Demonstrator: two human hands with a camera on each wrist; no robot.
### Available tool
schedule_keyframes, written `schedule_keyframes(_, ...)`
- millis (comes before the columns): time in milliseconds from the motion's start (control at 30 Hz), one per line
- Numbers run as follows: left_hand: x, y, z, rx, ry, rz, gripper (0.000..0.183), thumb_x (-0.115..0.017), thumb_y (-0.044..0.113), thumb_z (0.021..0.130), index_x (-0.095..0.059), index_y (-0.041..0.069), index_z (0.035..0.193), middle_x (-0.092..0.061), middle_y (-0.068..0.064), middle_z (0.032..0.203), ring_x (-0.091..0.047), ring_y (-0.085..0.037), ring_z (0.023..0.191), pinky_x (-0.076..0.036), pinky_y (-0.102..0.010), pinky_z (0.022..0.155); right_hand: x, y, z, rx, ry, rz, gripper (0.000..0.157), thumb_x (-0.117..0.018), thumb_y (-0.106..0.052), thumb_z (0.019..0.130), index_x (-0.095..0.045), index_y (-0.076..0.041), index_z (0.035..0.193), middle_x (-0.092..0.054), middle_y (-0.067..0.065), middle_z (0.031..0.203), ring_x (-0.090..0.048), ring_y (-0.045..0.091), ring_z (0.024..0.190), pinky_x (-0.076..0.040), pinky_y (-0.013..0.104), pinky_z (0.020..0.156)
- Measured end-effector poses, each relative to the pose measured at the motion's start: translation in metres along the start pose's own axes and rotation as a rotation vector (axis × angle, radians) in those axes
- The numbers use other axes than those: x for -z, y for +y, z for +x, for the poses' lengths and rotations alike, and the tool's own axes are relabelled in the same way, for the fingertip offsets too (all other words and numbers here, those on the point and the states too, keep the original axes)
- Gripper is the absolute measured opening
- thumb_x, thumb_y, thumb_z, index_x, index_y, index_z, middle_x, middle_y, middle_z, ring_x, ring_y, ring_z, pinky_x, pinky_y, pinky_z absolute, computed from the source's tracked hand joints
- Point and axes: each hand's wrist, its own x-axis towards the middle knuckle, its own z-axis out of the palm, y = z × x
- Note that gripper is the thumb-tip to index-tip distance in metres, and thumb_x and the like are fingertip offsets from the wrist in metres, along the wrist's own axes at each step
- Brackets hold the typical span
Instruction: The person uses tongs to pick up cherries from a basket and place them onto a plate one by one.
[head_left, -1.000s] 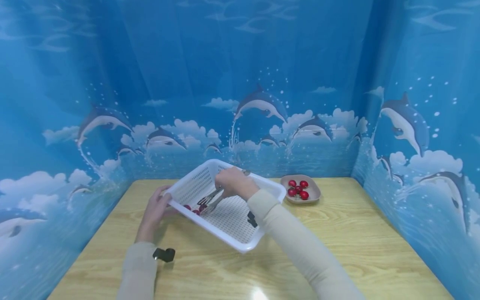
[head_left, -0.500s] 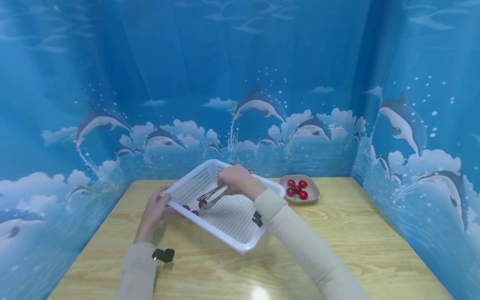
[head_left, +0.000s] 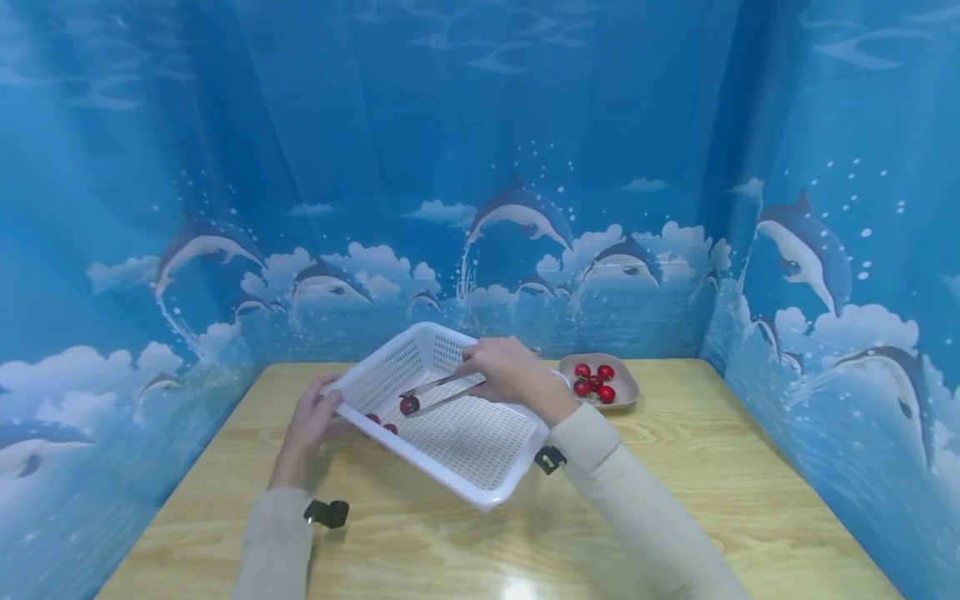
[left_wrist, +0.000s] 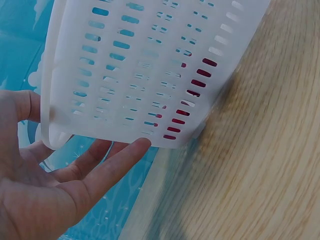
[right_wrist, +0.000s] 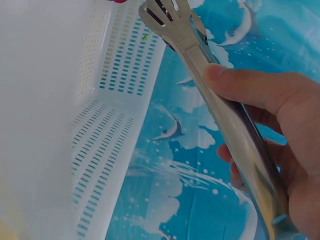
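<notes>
My left hand (head_left: 307, 421) grips the left corner of a white plastic basket (head_left: 450, 473), thumb at the rim and fingers against the outer wall (left_wrist: 125, 80). Over the basket, my right hand (head_left: 510, 371) holds metal tongs (right_wrist: 215, 100) with slotted tips. In the head view, the tong tips lie on either side of a dark red ball (head_left: 409, 405), a small round fruit or vegetable of unclear kind. Whether they squeeze it cannot be told. Two more red balls (head_left: 390, 428) are by the basket's near left wall, partly hidden by the rim.
Behind the basket's right end, a beige dish (head_left: 625, 390) holds several shiny red balls (head_left: 606, 394). The wooden table (head_left: 675, 500) extends in front and to the right. Blue dolphin-print curtains (head_left: 480, 167) enclose its back and sides.
My right hand has moved right and its wrist has turned, so the tongs show edge-on around one ball. That ball has shifted slightly up and right. The left hand and basket stay nearly still.
</notes>
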Motion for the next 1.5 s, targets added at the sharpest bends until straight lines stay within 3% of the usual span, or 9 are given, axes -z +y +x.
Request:
schedule_keyframes(233,-0.001,-0.002,0.0,0.006,0.002,0.002,0.057,-0.039,0.024,0.107,-0.028,0.015,0.162,-0.04,-0.03,0.155,-0.049,-0.047,0.139,-0.056,-0.056,0.11,0.002,0.01,-0.031,0.004,0.086,-0.002,0.035,-0.082,-0.035,0.087,-0.078,-0.026,0.12,-0.077,-0.002,0.114,-0.072,0.016,0.101,-0.065,0.031,0.079)
schedule_keyframes(433,0.0,-0.003,0.002,0.009,0.002,-0.013,0.057,-0.04,0.024,0.107,-0.028,0.015,0.162,-0.04,-0.029,0.155,-0.049,-0.046,0.139,-0.056,-0.055,0.11,0.001,0.02,-0.059,-0.009,0.161,0.028,0.031,-0.083,-0.032,0.086,-0.08,-0.025,0.116,-0.077,-0.004,0.108,-0.07,0.015,0.092,-0.058,0.024,0.066)
schedule_keyframes(667,0.0,0.002,-0.001,0.035,-0.004,-0.014,0.058,-0.037,0.022,0.108,-0.025,0.013,0.163,-0.039,-0.03,0.155,-0.048,-0.047,0.14,-0.053,-0.057,0.113,-0.003,0.028,-0.083,-0.072,0.215,0.021,0.035,-0.086,-0.033,0.083,-0.08,-0.024,0.116,-0.077,-0.004,0.106,-0.068,0.014,0.09,-0.06,0.024,0.067)
schedule_keyframes(1100,-0.002,-0.002,0.001,0.015,0.006,-0.015,0.056,-0.039,0.023,0.107,-0.029,0.015,0.162,-0.041,-0.029,0.153,-0.05,-0.046,0.138,-0.056,-0.054,0.109,-0.017,0.026,-0.103,-0.092,0.298,0.097,0.037,-0.09,-0.027,0.078,-0.081,-0.021,0.113,-0.077,-0.002,0.109,-0.071,0.016,0.096,-0.065,0.032,0.076)
schedule_keyframes(1500,-0.001,0.0,-0.001,0.001,0.012,-0.006,0.057,-0.04,0.023,0.106,-0.03,0.014,0.162,-0.043,-0.03,0.151,-0.052,-0.044,0.135,-0.057,-0.054,0.109,-0.014,0.03,-0.109,-0.088,0.396,0.065,0.037,-0.093,-0.025,0.074,-0.082,-0.021,0.109,-0.078,-0.002,0.103,-0.072,0.017,0.088,-0.057,0.022,0.058)
